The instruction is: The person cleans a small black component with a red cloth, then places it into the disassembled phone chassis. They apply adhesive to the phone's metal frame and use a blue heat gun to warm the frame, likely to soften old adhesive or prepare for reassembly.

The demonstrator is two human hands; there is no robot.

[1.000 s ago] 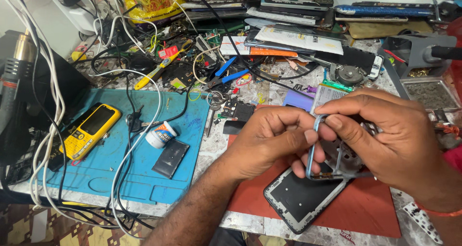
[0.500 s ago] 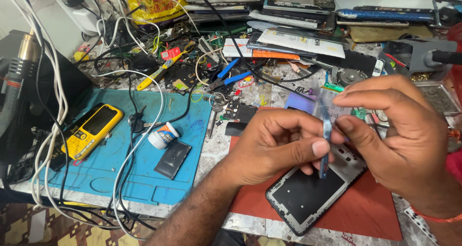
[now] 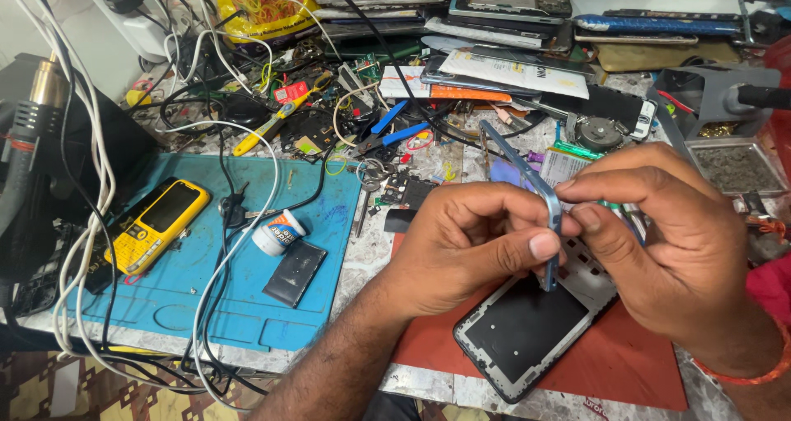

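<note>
My left hand (image 3: 470, 244) and my right hand (image 3: 659, 240) meet over a red mat (image 3: 626, 363). Both pinch a thin light-blue phone frame (image 3: 550, 215), held on edge and nearly upright, its upper end slanting back to the left. The frame's lower end touches an opened smartphone body (image 3: 519, 334) with a dark inner panel, lying flat on the red mat. My left thumb presses the frame's side; my right thumb and forefinger grip its top edge.
A blue work mat (image 3: 206, 297) on the left carries a yellow keypad phone (image 3: 156, 223), a small white jar (image 3: 276, 233) and a black battery (image 3: 295, 271). White and black cables (image 3: 91, 182) loop around. Tools, phone parts and stacked phones crowd the back. A hot-air gun (image 3: 33, 116) stands far left.
The camera view shifted and the hands moved slightly apart. The blue frame is raised higher on edge, and more of the phone body's dark panel shows beneath it.
</note>
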